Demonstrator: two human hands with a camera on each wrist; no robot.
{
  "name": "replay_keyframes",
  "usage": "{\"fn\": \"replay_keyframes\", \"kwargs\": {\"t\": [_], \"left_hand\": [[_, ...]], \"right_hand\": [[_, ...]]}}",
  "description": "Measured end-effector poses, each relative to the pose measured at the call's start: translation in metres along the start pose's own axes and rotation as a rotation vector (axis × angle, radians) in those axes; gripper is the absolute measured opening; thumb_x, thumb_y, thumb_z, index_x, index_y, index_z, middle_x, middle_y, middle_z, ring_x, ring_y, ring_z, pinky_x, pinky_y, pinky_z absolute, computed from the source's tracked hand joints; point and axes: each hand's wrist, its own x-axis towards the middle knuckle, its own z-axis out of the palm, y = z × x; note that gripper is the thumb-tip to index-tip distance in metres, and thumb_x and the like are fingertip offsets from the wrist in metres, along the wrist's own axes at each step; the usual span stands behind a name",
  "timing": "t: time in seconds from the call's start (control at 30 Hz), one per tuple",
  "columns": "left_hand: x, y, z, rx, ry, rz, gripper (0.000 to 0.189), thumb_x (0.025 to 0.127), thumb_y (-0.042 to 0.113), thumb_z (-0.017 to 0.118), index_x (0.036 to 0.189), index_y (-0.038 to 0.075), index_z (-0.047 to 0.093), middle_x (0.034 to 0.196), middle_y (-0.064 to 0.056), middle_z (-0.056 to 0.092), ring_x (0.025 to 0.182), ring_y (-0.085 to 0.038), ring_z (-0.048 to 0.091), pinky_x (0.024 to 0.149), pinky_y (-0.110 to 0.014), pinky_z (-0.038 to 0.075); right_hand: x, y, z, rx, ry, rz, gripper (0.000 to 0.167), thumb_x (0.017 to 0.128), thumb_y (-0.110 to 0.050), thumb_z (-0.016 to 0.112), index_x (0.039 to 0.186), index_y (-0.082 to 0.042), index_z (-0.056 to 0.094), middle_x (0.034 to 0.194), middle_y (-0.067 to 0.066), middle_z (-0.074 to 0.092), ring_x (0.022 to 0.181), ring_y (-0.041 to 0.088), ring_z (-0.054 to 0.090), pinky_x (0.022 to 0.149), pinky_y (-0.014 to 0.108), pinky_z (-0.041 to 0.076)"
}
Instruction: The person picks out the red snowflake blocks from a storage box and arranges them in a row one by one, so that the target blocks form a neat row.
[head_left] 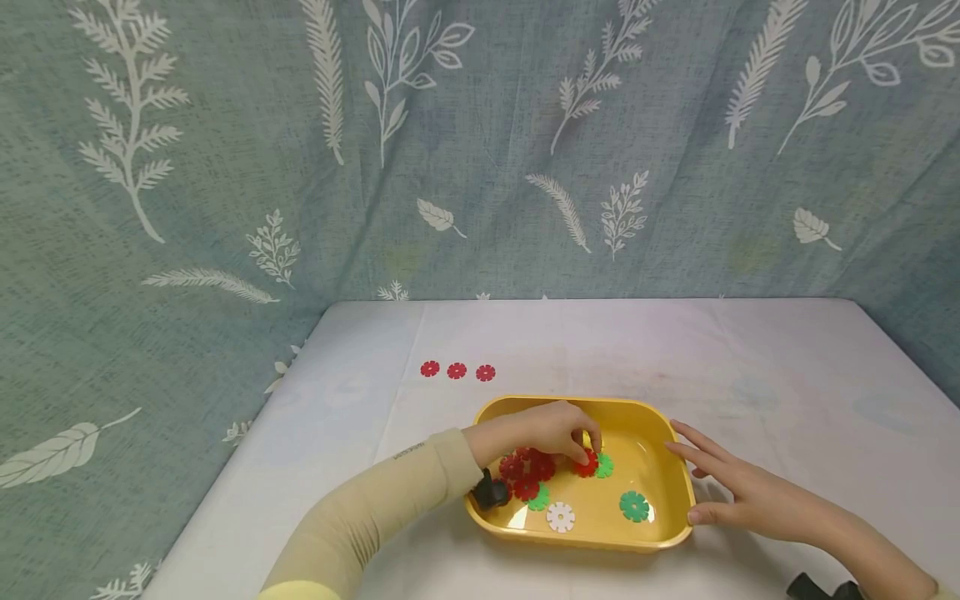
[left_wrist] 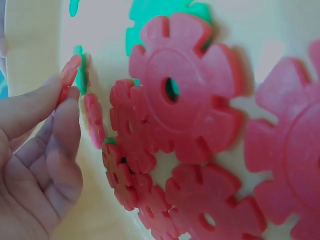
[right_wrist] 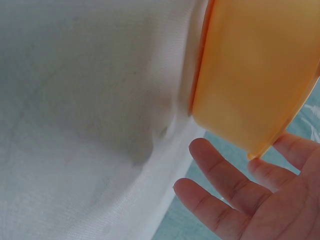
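My left hand [head_left: 551, 429] reaches down into a yellow plastic basin [head_left: 675, 517]. Between thumb and forefinger it pinches a red flower-shaped notched disc [left_wrist: 71, 71], held on edge in the left wrist view. A green disc [head_left: 604, 466] lies right beside it. Several more red discs [head_left: 527, 487] are heaped at the basin's left end, partly hidden behind my wrist and a black wrist camera. My right hand [head_left: 738, 492] is at the basin's right end, fingers spread and extended, with fingertips right at the rim.
Three red discs [head_left: 457, 371] lie in a row on the white-covered table [head_left: 787, 375], behind the basin to the left. Inside the basin are a white disc [head_left: 560, 517], a teal-green disc [head_left: 634, 506] and another green disc [head_left: 538, 499]. A patterned curtain [head_left: 480, 192] hangs behind the table.
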Motion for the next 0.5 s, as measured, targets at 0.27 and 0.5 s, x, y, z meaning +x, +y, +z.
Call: {"fn": "replay_keyframes", "kwargs": {"t": [0.27,0.5], "left_hand": [[-0.002,-0.001,-0.005,-0.307,0.009,-0.047,0.013,0.086,0.008,0.062,0.099,0.010,0.065,0.068,0.001,0.058,0.053,-0.012,0.059,0.054,-0.021,0.050],[-0.010,-0.001,-0.031,-0.464,0.045,-0.072,0.016,0.087,0.004,0.059,0.101,0.008,0.064,0.074,-0.004,0.061,0.063,-0.019,0.062,0.063,-0.027,0.053]], "right_hand": [[-0.001,0.000,-0.001,-0.003,-0.001,-0.018,0.077,0.085,-0.041,0.059,0.146,-0.014,0.021,0.154,0.004,0.001,0.103,0.026,0.052,0.072,0.029,0.048],[0.001,-0.001,-0.001,0.018,-0.011,-0.006,0.079,0.084,-0.041,0.060,0.146,-0.011,0.021,0.153,0.015,0.003,0.103,0.031,0.052,0.073,0.034,0.049]]}}
